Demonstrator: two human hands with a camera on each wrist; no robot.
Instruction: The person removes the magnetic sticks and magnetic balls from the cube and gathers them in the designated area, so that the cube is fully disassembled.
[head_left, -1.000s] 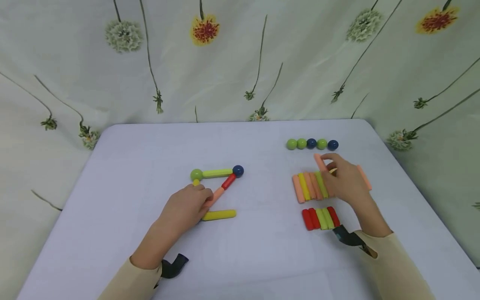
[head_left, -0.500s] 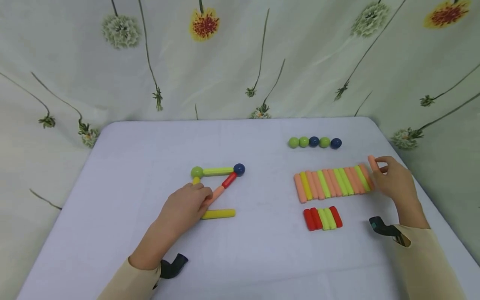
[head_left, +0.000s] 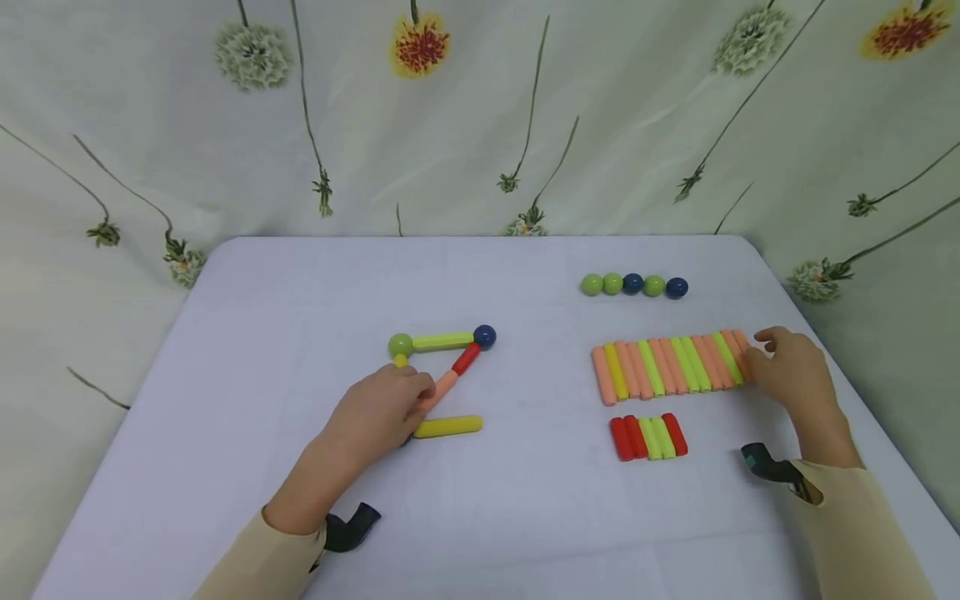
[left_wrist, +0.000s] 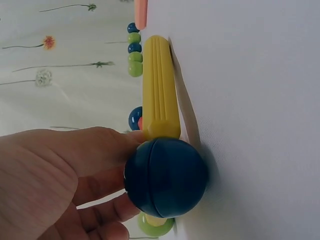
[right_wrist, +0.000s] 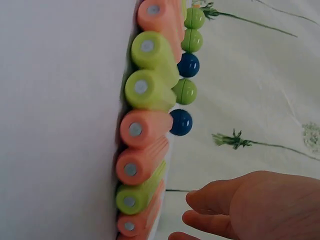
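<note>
My left hand (head_left: 382, 408) curls round the near corner of a frame of sticks and balls. In the left wrist view, its thumb and fingers hold a dark blue ball (left_wrist: 167, 177) joined to a thick yellow stick (left_wrist: 160, 90). The head view mostly hides that ball. A peach stick (head_left: 442, 387) and a red stick (head_left: 466, 358) run from there to another blue ball (head_left: 484, 337). A lime stick (head_left: 442, 342) links it to a green ball (head_left: 401, 345). At the right end of a row of long sticks (head_left: 671, 367), my right hand (head_left: 795, 371) holds nothing, fingers loosely bent.
Behind the long sticks, several green and blue balls (head_left: 632, 284) form a line. Short red and lime sticks (head_left: 648, 437) lie in front of them. A white cloth covers the table (head_left: 540, 517), and a flowered curtain (head_left: 465, 125) hangs behind it.
My right hand has carried a peach stick rightward, set it down at the row's right end and let go. The left hand has stayed at the frame's corner.
</note>
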